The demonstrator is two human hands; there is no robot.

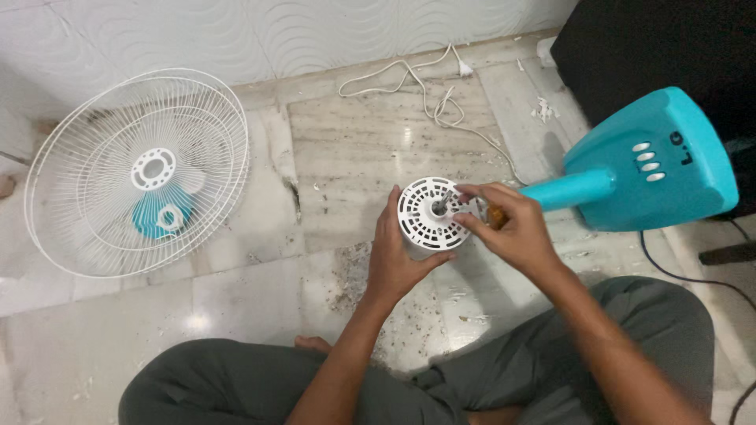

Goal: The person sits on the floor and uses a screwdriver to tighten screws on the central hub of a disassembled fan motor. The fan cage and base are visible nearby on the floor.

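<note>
The left hand (394,260) has its grip clamped on the white fan motor housing (429,214) above the floor (236,315). The right hand (508,228) pinches a screwdriver (492,214) against it.

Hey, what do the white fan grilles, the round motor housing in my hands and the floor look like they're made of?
The fan grilles look like thin metal wire, coated glossy white, judging by the fine spokes. The round motor housing, steadied by the left hand, looks like moulded matte white plastic with vent slots. The floor seems polished stone, probably marble: veined and reflective.
</note>
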